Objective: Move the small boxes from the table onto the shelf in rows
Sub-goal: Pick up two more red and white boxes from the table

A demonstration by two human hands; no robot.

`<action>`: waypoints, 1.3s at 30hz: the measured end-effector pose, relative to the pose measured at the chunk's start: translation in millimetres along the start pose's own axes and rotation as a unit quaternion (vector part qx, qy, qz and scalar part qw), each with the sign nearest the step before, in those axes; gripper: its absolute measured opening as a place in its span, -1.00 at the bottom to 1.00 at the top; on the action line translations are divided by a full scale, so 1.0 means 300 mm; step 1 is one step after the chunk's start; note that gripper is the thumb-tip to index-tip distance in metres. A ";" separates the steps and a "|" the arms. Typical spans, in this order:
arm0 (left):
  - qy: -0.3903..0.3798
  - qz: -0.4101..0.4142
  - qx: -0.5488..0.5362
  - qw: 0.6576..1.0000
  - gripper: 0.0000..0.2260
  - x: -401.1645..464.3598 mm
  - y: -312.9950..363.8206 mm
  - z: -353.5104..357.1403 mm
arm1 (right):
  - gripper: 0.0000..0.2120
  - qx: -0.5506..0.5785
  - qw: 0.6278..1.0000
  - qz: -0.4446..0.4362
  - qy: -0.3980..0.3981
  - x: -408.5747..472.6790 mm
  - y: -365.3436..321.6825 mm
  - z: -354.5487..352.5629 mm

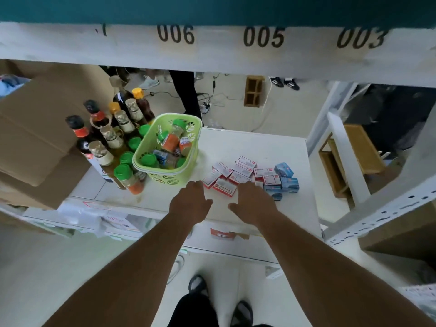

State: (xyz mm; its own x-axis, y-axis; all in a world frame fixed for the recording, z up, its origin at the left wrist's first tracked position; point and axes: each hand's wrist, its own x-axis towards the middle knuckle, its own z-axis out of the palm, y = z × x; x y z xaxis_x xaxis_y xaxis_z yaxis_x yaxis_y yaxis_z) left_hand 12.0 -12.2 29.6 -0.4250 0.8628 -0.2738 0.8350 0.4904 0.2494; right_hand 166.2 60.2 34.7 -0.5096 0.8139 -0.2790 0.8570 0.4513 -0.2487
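Small boxes [238, 173] lie heaped on the table [259, 147] beside a green basket [168, 147]. Left hand [190, 199] and right hand [253, 200] reach, fingers spread, empty. Likely light, rigid cartons; pinch the opposite sides.

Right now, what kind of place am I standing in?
Probably a stockroom or small warehouse: a shelf beam labelled 006, 005, 003, cardboard cartons at left, and sauce bottles beside small boxes awaiting shelving.

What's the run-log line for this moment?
phase: reaching | left hand: open, empty | right hand: open, empty | small boxes: piled on table
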 end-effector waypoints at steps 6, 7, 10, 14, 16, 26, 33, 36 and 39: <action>0.022 -0.001 -0.040 0.999 -0.48 0.121 -0.027 0.040 | -0.51 -0.024 1.000 -0.003 0.013 0.105 -0.024 0.021; 0.026 0.002 -0.044 0.999 -0.50 0.140 -0.029 0.045 | -0.52 -0.030 0.999 -0.003 0.015 0.120 -0.031 0.027; 0.028 0.010 -0.050 0.998 -0.55 0.190 -0.036 0.064 | -0.58 -0.051 0.999 -0.006 0.015 0.159 -0.048 0.042; 0.036 0.017 -0.034 0.999 -0.59 0.240 -0.045 0.081 | -0.66 -0.081 0.997 -0.005 0.014 0.196 -0.052 0.055; 0.036 0.019 -0.037 0.998 -0.61 0.259 -0.050 0.086 | -0.66 -0.091 0.996 -0.004 0.010 0.212 -0.048 0.058; 0.056 0.012 -0.102 0.993 -0.78 0.260 -0.058 0.093 | -0.66 -0.028 0.999 0.016 -0.015 0.208 -0.034 0.046; 0.043 0.050 -0.087 0.994 -0.79 0.142 -0.067 0.010 | -0.64 -0.033 0.999 0.014 -0.003 0.063 0.017 -0.042; 0.040 0.081 -0.081 0.993 -0.81 0.084 -0.054 -0.040 | -0.63 -0.032 0.999 0.024 0.013 -0.025 0.039 -0.096; 0.038 0.131 -0.065 0.989 -0.79 0.037 -0.040 -0.088 | -0.64 -0.026 0.999 0.036 0.024 -0.118 0.057 -0.146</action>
State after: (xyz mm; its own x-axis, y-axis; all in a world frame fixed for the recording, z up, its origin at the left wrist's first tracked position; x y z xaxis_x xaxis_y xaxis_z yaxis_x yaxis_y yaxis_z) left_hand -12.0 -5.3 48.0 -0.2287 0.9667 -0.1152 0.8704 0.2561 0.4204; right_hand 202.2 55.1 80.8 -0.4431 0.8609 -0.2500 0.8949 0.4084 -0.1797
